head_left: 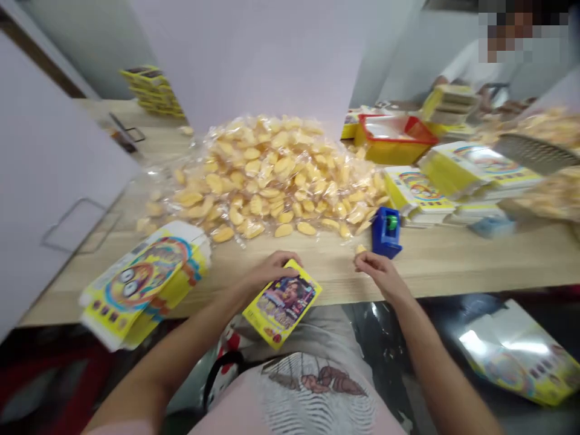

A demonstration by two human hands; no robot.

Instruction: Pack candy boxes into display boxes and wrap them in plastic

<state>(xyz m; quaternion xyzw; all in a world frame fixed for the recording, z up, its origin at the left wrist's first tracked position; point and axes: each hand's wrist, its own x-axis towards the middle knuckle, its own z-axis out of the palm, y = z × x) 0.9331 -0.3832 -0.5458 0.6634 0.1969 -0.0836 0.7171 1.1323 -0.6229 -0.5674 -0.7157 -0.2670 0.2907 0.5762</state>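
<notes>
A small yellow box (283,305) with a printed front is tilted at the table's front edge, and my left hand (274,269) grips its upper end. To the right, my right hand (374,269) is closed just in front of a blue tape dispenser (386,232); a small yellow piece (360,248) shows at its fingertips, and whether they pinch it is unclear. Behind both hands lies a wide heap of clear-wrapped yellow pieces (281,181).
Large printed boxes (145,281) lie at the left front edge. Stacked boxes (421,190) and a yellow-red bin (396,142) stand at the right. A person (466,63) is at the back right. Purple panels (254,60) rise behind the heap.
</notes>
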